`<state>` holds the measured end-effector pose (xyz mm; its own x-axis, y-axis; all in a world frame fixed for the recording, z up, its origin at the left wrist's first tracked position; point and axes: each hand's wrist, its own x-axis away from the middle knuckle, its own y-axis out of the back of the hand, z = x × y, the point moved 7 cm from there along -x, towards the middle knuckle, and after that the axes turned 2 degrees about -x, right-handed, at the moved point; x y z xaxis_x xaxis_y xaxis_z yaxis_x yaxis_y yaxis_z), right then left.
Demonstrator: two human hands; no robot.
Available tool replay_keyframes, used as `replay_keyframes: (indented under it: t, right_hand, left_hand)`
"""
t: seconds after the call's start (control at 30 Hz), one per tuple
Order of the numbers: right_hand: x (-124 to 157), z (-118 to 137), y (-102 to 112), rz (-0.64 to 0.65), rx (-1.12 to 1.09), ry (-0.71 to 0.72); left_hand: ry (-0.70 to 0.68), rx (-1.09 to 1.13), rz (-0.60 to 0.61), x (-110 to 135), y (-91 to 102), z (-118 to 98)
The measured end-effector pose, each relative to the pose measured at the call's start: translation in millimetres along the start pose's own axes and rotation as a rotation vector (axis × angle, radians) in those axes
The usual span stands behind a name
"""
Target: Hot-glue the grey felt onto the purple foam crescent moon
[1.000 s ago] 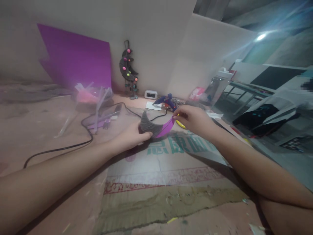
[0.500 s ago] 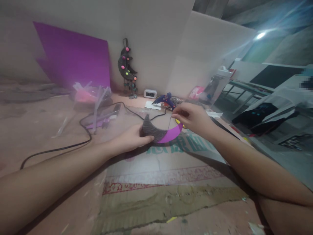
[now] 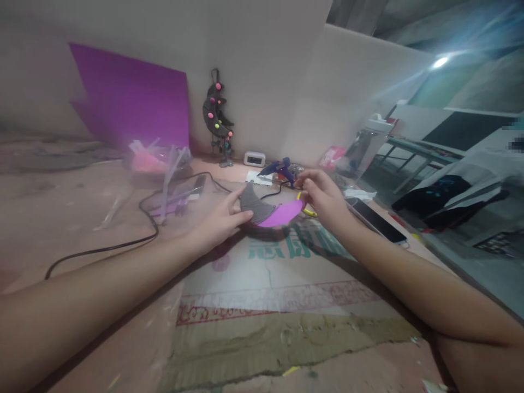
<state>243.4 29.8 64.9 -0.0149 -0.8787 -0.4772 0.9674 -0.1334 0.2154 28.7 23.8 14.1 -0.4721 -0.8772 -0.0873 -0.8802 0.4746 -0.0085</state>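
A crescent moon cut-out [image 3: 286, 213] is held above the cardboard, its left part wrapped in dark grey yarn [image 3: 257, 203] and its right part bare purple. My left hand [image 3: 229, 218] is closed on the wrapped end, thumb on the front face. At the other end, my right hand [image 3: 323, 195] is beside the bare purple tip with its fingers pinched together. The loose yarn strand it was pulling a moment ago is hard to see now.
Behind the hands lie a blue glue gun [image 3: 278, 168], a small digital clock [image 3: 254, 159] and a yellow ring-shaped item [image 3: 309, 212]. A finished moon hanging [image 3: 218, 112] leans on the wall. A phone [image 3: 379, 221] lies right; a black cable [image 3: 102, 248] crosses the left side.
My right hand has moved slightly right and up past the purple tip, and the strand stretched across the front is out of sight. The crescent has tilted flatter; my left hand keeps its hold.
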Motion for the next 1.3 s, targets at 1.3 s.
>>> replay_keyframes:
  t: [1.3]
  right_hand:
    - [35, -25, -52, 0.305, -0.394, -0.407]
  left_hand:
    - [-0.195, -0.115, -0.097, -3, 8.5, 1]
